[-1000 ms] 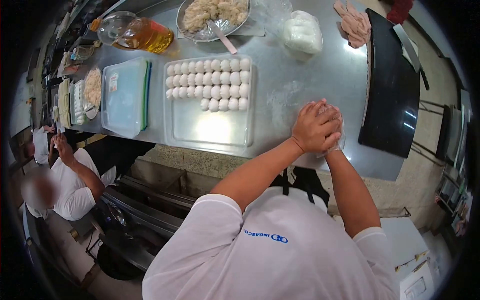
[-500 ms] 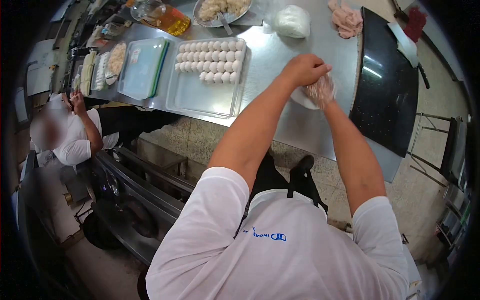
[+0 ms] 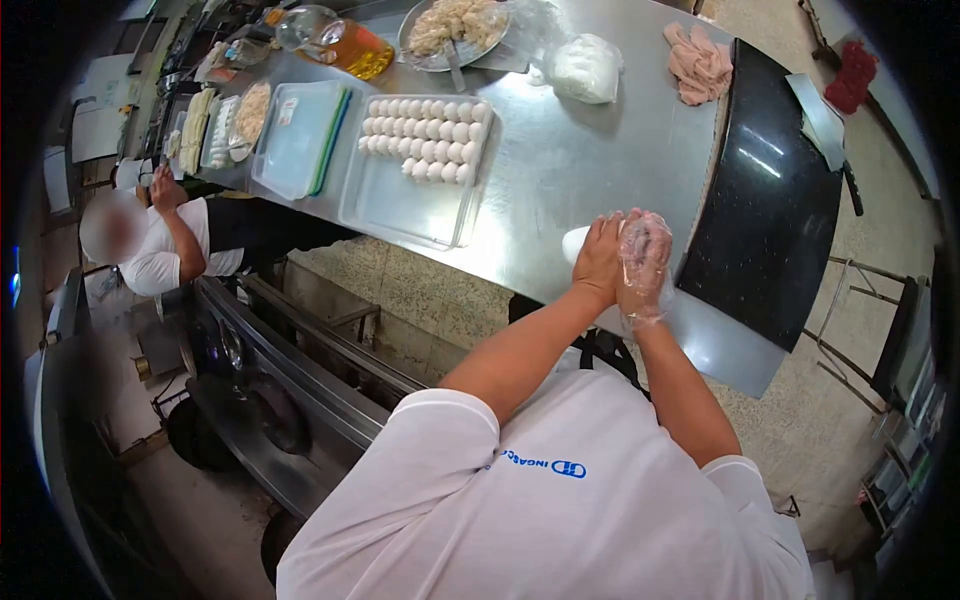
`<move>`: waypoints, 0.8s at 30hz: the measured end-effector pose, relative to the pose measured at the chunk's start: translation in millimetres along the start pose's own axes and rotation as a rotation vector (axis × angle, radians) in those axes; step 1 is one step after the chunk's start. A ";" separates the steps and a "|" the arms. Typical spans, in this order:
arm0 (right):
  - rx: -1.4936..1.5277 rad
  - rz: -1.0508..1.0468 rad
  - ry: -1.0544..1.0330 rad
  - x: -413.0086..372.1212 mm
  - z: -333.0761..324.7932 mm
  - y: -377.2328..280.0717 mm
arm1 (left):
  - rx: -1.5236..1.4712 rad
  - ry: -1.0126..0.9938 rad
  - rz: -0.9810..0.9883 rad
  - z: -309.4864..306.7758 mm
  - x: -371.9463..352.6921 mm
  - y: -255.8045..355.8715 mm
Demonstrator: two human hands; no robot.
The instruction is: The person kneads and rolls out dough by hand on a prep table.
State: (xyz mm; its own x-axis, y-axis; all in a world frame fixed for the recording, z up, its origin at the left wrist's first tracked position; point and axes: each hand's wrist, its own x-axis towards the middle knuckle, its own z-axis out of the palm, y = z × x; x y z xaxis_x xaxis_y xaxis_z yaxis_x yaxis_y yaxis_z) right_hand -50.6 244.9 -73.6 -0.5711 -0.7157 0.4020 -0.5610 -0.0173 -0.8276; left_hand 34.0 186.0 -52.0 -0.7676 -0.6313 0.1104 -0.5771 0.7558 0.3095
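Close to the near edge of the steel table, my bare left hand lies with its fingers stretched forward over a smooth white lump that looks like dough. Only the lump's left side shows; the rest is under the hands. Pressed against the left hand is my right hand, in a clear plastic glove. Its fingers look curled in, and whatever may be inside them is hidden. Left of both hands, a clear tray holds rows of small white balls at its far end.
A plastic-wrapped white mass and a pink cloth lie farther back. Beyond are a bowl of crumbly filling and an oil bottle. Stacked lids lie left, a black slab right. Another person is at the left.
Both hands have drawn back toward my body, and the arms are more bent. My left hand has gone from curled beside the right to stretched over the white lump.
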 end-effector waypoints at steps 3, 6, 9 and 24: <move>-0.034 0.055 -0.063 31.8 13.3 8.8 | -0.118 -0.074 -0.089 8.6 22.7 -22.0; -0.111 0.040 -0.055 63.3 30.2 19.2 | -0.058 -0.151 -0.016 12.9 58.9 -48.3; -0.209 0.057 -0.028 86.1 44.5 30.4 | -0.094 -0.170 0.050 13.2 93.5 -70.0; -0.621 0.305 -0.357 145.0 44.7 63.1 | -0.135 -0.038 0.101 -4.2 124.7 -95.2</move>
State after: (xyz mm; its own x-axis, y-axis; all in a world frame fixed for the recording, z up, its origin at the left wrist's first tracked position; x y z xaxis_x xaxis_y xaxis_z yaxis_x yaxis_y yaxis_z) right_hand -142.1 108.8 -85.0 -0.5858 -0.8092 -0.0462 -0.7029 0.5356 -0.4680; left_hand -5.6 34.6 -63.7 -0.8311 -0.5448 0.1122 -0.4561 0.7829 0.4231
